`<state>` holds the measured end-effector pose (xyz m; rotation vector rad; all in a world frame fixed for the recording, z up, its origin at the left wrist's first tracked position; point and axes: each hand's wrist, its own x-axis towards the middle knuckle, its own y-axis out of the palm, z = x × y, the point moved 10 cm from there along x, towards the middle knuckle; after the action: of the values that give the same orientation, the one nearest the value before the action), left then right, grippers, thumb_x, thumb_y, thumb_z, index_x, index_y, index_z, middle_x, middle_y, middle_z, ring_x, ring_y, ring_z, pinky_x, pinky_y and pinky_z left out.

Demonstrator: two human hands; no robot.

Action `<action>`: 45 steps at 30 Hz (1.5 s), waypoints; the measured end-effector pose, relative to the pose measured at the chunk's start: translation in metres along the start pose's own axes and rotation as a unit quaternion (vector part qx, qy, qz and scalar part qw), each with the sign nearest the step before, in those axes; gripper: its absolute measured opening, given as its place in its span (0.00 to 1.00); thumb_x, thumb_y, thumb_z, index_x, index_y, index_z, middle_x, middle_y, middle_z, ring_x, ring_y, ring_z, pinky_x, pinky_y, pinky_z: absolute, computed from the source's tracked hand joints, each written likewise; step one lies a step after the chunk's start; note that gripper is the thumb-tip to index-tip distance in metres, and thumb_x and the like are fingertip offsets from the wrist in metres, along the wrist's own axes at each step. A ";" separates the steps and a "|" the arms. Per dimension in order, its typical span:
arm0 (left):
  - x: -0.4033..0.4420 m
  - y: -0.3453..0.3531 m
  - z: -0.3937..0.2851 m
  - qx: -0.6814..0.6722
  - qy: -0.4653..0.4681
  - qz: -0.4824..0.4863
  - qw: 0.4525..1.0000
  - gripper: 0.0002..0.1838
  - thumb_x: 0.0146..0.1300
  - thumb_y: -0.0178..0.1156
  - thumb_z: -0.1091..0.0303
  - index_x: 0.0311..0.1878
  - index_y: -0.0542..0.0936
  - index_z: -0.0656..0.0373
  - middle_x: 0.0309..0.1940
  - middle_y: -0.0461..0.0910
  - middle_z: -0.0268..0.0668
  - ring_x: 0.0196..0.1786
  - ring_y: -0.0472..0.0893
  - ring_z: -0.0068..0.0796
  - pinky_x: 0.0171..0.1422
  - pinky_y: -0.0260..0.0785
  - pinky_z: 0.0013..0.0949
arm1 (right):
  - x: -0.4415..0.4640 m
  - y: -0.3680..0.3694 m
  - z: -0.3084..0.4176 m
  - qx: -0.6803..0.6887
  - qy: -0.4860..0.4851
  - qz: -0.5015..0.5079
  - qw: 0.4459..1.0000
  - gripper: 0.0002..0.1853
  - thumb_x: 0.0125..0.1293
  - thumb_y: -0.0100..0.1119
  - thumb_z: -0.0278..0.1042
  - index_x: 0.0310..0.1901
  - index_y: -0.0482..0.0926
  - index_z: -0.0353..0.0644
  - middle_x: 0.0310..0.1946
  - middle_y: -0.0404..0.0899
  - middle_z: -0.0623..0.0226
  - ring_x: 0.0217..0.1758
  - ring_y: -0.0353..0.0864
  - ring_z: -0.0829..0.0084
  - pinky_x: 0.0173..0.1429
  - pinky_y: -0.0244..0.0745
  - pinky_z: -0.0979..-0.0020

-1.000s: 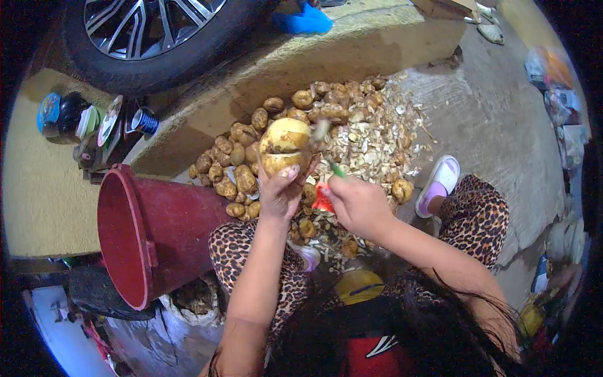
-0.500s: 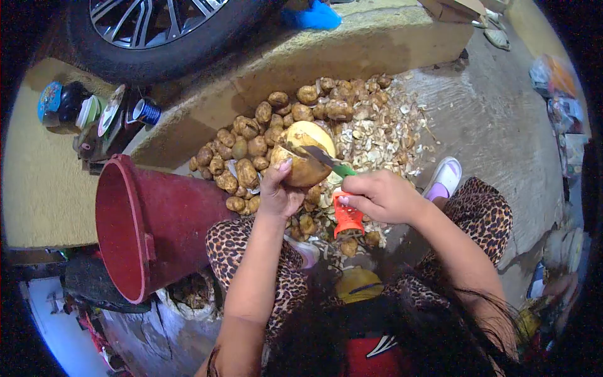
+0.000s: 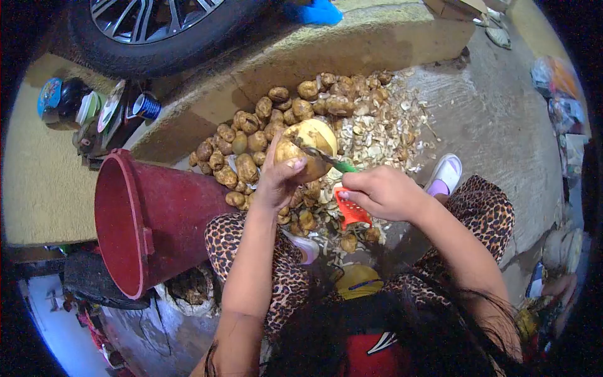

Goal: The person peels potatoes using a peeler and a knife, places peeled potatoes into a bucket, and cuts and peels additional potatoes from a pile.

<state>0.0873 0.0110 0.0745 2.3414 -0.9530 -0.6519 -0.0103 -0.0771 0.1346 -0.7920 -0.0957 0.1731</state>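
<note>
My left hand [image 3: 284, 178] is wrapped round a large, partly peeled potato [image 3: 319, 134]. Pale yellow flesh shows on its upper right, while brown skin remains on the lower left. In my right hand [image 3: 384, 193] is a knife with a green part [image 3: 343, 166] near the fingers. Its dark blade lies against the potato. An orange-red perforated piece [image 3: 353, 210] hangs under my right fingers; whether it belongs to the knife I cannot tell. Below my hands, brown unpeeled potatoes [image 3: 246, 167] are heaped on the ground beside pale peelings [image 3: 384, 135].
A tilted dark-red bucket [image 3: 182, 204] stands at the left. Behind the heap runs a concrete ledge [image 3: 377, 47], with a car wheel [image 3: 163, 47] above it. A blue cup [image 3: 146, 107] and dishes sit at the upper left; bags [image 3: 561, 81] line the right.
The potato has turned in my left hand, which sits lower round it. The knife blade has shifted across the potato, and the orange piece has tilted to the right.
</note>
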 end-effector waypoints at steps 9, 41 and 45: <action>0.002 -0.001 0.008 -0.027 -0.024 -0.019 0.999 0.39 0.48 0.61 0.67 0.64 0.56 0.60 0.55 0.67 0.44 0.57 0.71 0.37 0.61 0.66 0.42 | 0.008 0.019 -0.003 0.114 0.010 0.001 0.993 0.14 0.66 0.45 0.44 0.32 0.69 0.42 0.20 0.72 0.52 0.27 0.76 0.49 0.33 0.69 0.54; 0.007 0.011 -0.009 -0.112 -0.014 -0.063 0.992 0.26 0.55 0.54 0.57 0.54 0.68 0.65 0.46 0.76 0.44 0.50 0.77 0.39 0.57 0.70 0.46 | 0.017 0.026 -0.003 0.210 0.031 -0.010 0.977 0.14 0.65 0.47 0.42 0.30 0.68 0.40 0.21 0.71 0.53 0.28 0.75 0.51 0.33 0.69 0.56; 0.014 -0.003 -0.005 -0.074 -0.016 -0.055 0.996 0.26 0.54 0.55 0.59 0.54 0.68 0.64 0.47 0.75 0.44 0.50 0.77 0.40 0.56 0.71 0.46 | 0.016 0.006 -0.002 0.149 0.032 0.023 0.988 0.13 0.64 0.47 0.42 0.30 0.68 0.40 0.21 0.72 0.53 0.28 0.75 0.50 0.34 0.69 0.56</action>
<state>0.1009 0.0044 0.0734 2.2697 -0.7669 -0.7795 0.0051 -0.0711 0.1291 -0.5005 0.0101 0.2003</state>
